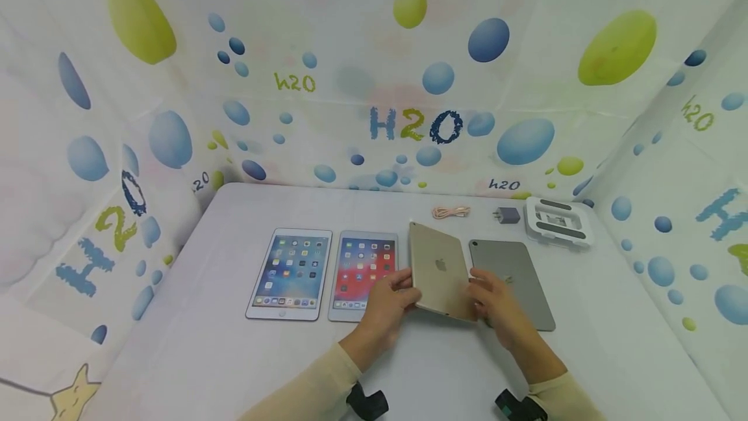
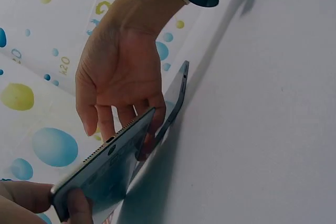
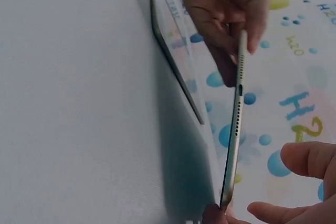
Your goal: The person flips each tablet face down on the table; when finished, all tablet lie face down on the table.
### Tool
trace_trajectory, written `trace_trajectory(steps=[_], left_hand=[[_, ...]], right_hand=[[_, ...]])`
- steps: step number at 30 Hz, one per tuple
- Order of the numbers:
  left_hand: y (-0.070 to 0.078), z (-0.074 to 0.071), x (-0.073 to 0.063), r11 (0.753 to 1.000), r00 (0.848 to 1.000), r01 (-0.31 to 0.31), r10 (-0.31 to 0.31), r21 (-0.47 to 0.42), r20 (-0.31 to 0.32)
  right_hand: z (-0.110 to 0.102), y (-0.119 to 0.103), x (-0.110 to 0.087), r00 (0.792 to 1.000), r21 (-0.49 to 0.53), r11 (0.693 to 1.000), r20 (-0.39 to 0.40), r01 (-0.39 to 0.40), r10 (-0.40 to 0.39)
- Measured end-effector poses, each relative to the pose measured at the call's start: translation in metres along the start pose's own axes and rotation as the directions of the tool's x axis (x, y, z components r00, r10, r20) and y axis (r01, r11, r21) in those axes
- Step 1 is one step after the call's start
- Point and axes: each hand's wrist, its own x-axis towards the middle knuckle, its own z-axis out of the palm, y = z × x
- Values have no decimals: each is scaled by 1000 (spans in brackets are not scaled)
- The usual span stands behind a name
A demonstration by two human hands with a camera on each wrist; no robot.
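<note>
One slim, rounded-corner gold tablet (image 1: 439,278) tilts: the left hand (image 1: 384,309) pinches its nine-o'clock edge; the right hand (image 1: 500,304), fingers loose, touches three o'clock.

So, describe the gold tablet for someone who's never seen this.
On the white table, find the row of four tablets. The gold tablet is third from the left, pinched in the left hand. Its neighbours, the blue-and-red-screened tablet and the grey tablet, lie flat; it alone is tilted up.
</note>
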Motion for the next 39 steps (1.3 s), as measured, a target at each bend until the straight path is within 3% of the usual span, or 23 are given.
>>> trace_trajectory(steps=[5,10,22,30,39], left_hand=[[-2,-6,-1,993,999,44,-41,111,-35],[-6,-8,0,987,999,50,-47,155,-23],[1,-9,-9,985,996,91,-94,150,8],[6,-6,-14,974,994,95,-103,207,29],[7,-5,-18,975,994,87,-99,204,51]], right_hand=[[-3,-3,1,1000,6,1000,-22,-17,17],[-5,-2,0,1000,-6,1000,-20,-24,23],[-8,1,1,1000,-3,1000,-2,-24,24],[-11,0,0,1000,-13,1000,22,-10,11],[-14,-1,4,998,-57,998,68,-8,12]])
